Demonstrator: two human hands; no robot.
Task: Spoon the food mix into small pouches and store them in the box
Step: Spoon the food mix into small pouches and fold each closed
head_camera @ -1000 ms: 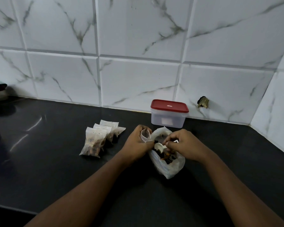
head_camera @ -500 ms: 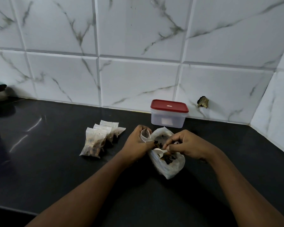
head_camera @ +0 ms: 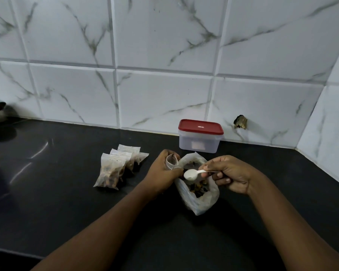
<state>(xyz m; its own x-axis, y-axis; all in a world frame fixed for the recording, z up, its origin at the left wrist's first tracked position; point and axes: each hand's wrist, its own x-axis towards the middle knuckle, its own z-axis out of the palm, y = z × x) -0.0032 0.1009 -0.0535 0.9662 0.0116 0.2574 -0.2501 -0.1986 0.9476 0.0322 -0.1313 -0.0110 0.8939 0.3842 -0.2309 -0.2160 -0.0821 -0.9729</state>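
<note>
Black counter (head_camera: pixel 67 212): L hand (head_camera: pixel 161 173) grips pouch (head_camera: pixel 171 162); R hand (head_camera: pixel 231 173) pinches spoon (head_camera: pixel 192 174) over bag (head_camera: pixel 202 202).

A single wide-angle camera, worn on the head, looks forward and down over the near edge of a black countertop (head_camera: pixel 67 212). It faces a marble-patterned tiled wall (head_camera: pixel 164 94) that fills the upper half of the view. Both forearms enter from the bottom edge. The left hand (head_camera: pixel 162 173) and right hand (head_camera: pixel 233 175) sit close to the lens, just below centre. Tile joints bow toward the frame edges.
</note>
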